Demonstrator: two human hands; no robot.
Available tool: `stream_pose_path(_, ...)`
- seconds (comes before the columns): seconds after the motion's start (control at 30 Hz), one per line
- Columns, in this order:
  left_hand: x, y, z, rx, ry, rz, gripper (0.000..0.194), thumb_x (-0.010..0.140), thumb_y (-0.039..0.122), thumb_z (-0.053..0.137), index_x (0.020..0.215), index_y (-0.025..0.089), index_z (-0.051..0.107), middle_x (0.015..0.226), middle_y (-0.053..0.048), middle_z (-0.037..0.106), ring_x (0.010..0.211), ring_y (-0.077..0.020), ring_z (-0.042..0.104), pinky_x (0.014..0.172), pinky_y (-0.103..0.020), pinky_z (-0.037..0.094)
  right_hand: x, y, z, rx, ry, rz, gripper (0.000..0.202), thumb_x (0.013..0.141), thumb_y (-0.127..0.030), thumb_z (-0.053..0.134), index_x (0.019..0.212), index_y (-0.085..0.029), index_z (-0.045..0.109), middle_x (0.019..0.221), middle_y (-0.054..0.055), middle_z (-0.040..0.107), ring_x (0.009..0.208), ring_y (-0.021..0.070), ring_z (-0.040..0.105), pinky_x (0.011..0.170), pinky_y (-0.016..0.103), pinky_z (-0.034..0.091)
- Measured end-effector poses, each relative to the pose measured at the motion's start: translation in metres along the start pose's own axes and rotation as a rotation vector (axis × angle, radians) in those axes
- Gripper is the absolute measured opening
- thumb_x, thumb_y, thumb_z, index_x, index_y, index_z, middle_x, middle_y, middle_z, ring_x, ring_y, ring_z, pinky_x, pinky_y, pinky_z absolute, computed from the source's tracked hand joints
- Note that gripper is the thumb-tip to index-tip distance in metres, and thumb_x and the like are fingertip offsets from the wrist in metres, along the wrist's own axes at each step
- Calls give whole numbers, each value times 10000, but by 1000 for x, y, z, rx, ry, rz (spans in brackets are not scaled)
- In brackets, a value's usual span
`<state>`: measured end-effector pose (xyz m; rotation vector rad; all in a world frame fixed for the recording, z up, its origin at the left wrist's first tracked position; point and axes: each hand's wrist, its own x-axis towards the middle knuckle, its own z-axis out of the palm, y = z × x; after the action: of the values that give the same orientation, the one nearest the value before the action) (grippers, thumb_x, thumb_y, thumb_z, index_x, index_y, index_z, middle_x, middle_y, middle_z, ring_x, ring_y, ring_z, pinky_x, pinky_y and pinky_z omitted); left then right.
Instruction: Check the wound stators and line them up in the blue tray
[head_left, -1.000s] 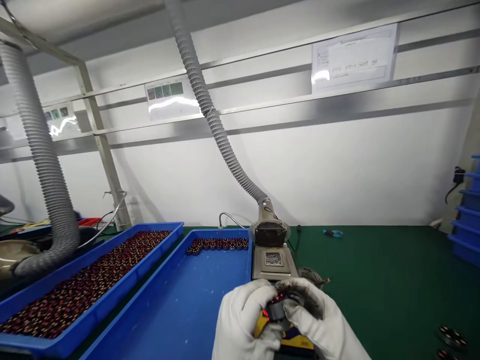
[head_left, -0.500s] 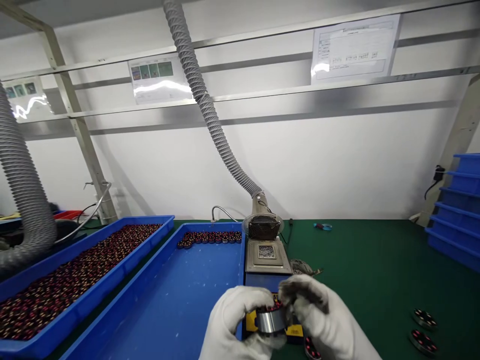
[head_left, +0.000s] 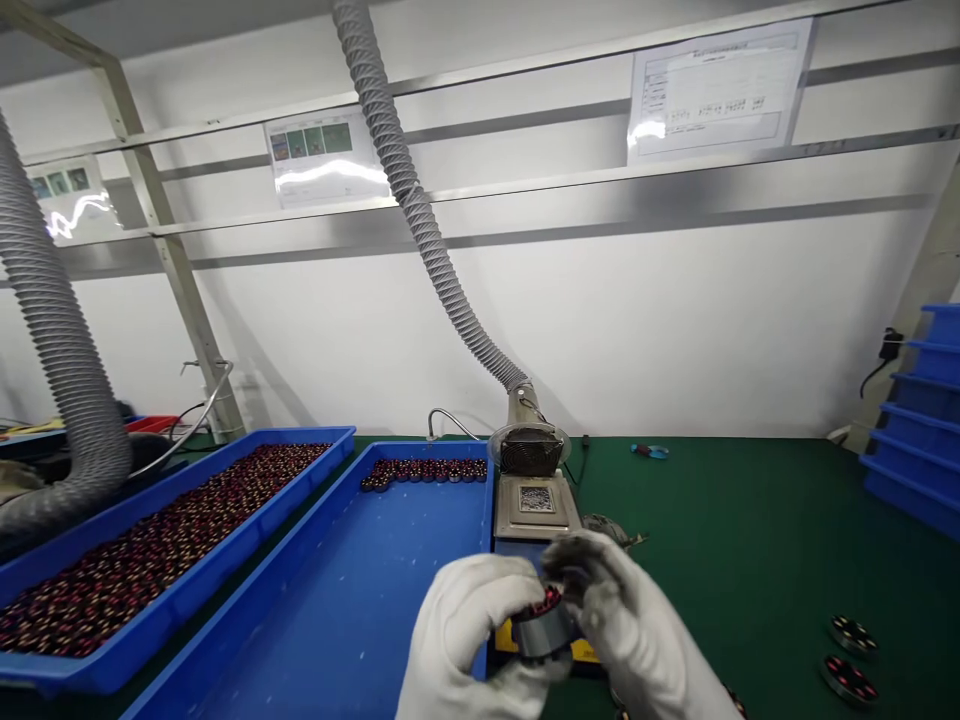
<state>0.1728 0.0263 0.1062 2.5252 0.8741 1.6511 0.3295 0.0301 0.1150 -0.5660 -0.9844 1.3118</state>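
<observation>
While L hand (head_left: 466,630) clamps a grey-rimmed disc (head_left: 544,634), R hand (head_left: 630,615) curls alongside, grip unclear; beyond, left of grip, approx. 1 row (head_left: 424,470) fills blue tray's (head_left: 330,590) back, held pc. not yet.

Printed sheets (head_left: 716,92) hang along metal rails (head_left: 540,197), and stacked blue trays (head_left: 922,432) stand at the right.

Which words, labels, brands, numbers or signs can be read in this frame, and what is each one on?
None can be read for certain.
Right wall sheet: printed lines, too small.
Middle wall sheet: too small, with glare across it.
Left wall sheet: too small, also with glare.
Yellow patch behind the left hand and right hand: partly hidden, marks too blurred.
</observation>
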Motion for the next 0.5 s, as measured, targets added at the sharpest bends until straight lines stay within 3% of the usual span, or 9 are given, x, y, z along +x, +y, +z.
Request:
stream_pose_path(0.07, 2, -1, -1, 208, 54, 140, 379, 721, 95, 606, 1074, 213, 538, 1009, -78, 671, 963, -208, 621, 845, -336, 511, 1, 12, 8, -3, -78, 69, 436, 507, -466, 837, 800, -194, 662, 792, 75, 678, 711, 209, 631, 687, 332, 508)
stream_pose_path(0.17, 3, -1, 2, 336, 67, 154, 393, 730, 86, 557, 1108, 189, 521, 1063, -106, 646, 1017, -209, 593, 865, -345, 492, 1, 20, 12, 86, -187, 182, 389, 572, -447, 811, 835, -201, 665, 815, 73, 686, 769, 231, 653, 689, 344, 516)
stream_pose_path(0.37, 10, 4, -4, 138, 47, 140, 254, 890, 315, 537, 1122, 212, 528, 1031, -84, 674, 984, -176, 629, 863, -283, 517, -2, 12, 0, 137, -272, 273, 257, 800, -400, 645, 943, -187, 643, 884, 45, 673, 786, 175, 648, 669, 320, 531)
stream_pose_path(0.5, 16, 2, -11, -45, 45, 142, 234, 878, 353, 573, 1067, 216, 590, 973, -73, 702, 919, -181, 654, 825, -283, 539, 0, 16, 1, 170, -306, 325, 261, 692, -373, 751, 890, -221, 676, 845, 44, 668, 802, 197, 652, 664, 305, 530)
